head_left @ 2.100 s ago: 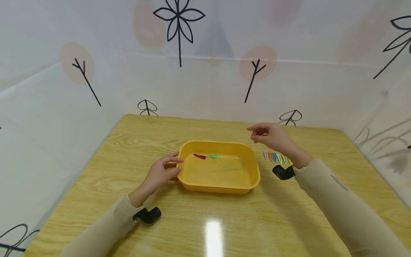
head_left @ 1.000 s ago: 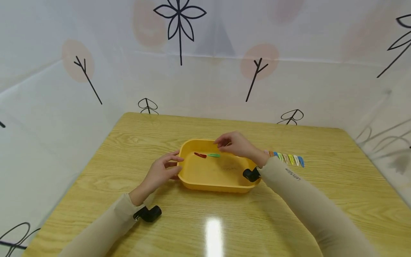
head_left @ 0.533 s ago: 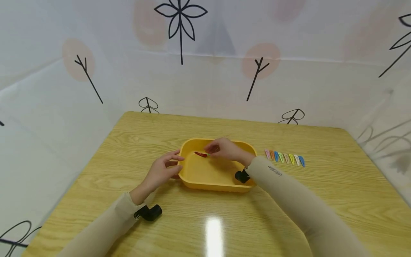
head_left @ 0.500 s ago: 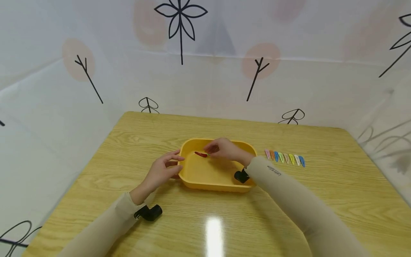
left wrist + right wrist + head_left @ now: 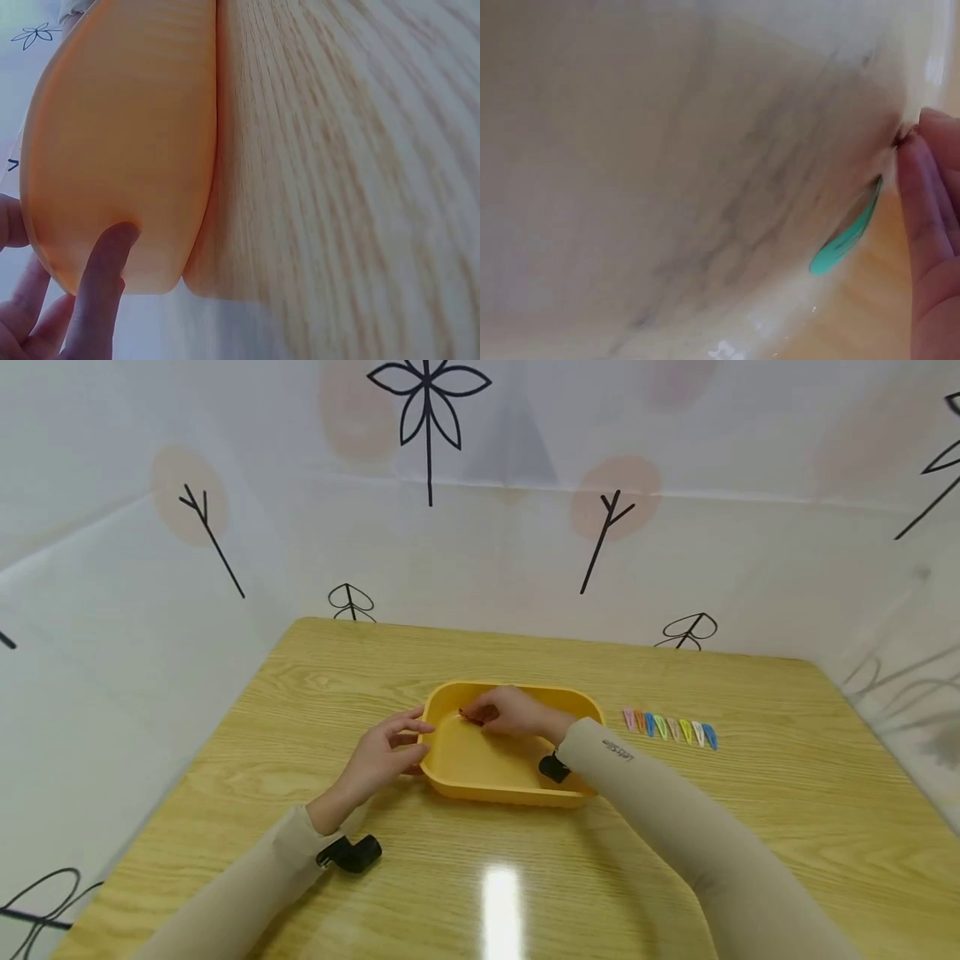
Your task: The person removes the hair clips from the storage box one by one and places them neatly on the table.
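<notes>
A yellow plastic basin (image 5: 495, 797) stands on the wooden table. My left hand (image 5: 381, 755) rests against its left end, fingers spread and loosely bent. In the left wrist view the thumb (image 5: 101, 277) presses the outer wall, with other fingers at the rim. My right hand (image 5: 513, 712) reaches inside, thumb and fingertips together on a red hair clip (image 5: 469, 718) near the back left of the basin floor. The right wrist view shows only a dark red bit of it between the fingertips. Beside them lies a green hair clip (image 5: 847, 232), hidden under the hand in the head view.
Right of the basin, several coloured hair clips (image 5: 670, 728) lie in a row on the table (image 5: 465, 852). A printed white cloth (image 5: 495, 568) hangs behind the table. Each wrist carries a black camera mount (image 5: 356, 854).
My right hand has come from above the clip row, over the basin's right side, and down to the red hair clip inside. The left hand stays at the basin's left end.
</notes>
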`<state>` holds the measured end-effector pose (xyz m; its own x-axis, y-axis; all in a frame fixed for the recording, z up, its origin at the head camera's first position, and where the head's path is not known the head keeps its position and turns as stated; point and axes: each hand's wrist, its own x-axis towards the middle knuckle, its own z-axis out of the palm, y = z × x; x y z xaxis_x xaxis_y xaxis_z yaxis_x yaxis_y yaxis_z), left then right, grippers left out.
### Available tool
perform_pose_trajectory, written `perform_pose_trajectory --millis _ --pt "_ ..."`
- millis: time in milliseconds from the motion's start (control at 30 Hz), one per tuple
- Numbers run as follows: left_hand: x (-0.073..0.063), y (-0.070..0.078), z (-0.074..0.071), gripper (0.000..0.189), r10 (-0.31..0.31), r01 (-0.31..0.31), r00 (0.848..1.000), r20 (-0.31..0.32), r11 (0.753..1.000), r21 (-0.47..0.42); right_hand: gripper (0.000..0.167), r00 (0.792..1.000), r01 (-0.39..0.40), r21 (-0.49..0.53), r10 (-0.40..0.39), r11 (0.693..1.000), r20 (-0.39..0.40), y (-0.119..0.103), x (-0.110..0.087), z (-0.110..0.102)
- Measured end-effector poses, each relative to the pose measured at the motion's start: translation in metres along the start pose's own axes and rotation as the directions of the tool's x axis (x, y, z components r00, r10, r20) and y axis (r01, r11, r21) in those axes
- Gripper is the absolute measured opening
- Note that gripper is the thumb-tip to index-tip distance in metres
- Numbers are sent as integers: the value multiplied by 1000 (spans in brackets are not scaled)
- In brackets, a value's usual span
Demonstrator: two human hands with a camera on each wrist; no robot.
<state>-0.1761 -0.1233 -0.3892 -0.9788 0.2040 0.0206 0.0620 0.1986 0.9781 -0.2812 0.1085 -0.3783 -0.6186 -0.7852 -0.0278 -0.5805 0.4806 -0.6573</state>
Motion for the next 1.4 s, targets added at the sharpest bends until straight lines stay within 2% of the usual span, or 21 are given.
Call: perform_pose_trajectory --millis 300,533,933,1033,1167,1300,1400 --pt "1 1 0 30 -13 13 1000 -8 1000 20 33 998 68 -58 -68 996 13 1 6 4" --pt "2 0 0 30 -22 22 1000 -9 1000 18 37 990 136 -176 -143 975 -24 1 5 4" --pt "1 2 0 30 -19 19 1000 -6 1000 10 34 981 195 -126 -193 973 29 5 8 8" --pt "1 3 1 30 -19 19 1000 -5 1000 9 31 982 190 -111 -189 976 12 4 7 6" --pt "0 4 1 30 -19 19 1000 -4 1000 10 19 987 160 -107 -163 981 -17 3 4 3" --pt "-1 4 1 30 -16 16 1000 -7 1000 15 25 993 117 -99 -115 988 24 5 0 1" --pt "-2 4 0 29 -14 14 1000 -6 1000 14 27 992 113 -122 -106 986 63 6 -2 -1"
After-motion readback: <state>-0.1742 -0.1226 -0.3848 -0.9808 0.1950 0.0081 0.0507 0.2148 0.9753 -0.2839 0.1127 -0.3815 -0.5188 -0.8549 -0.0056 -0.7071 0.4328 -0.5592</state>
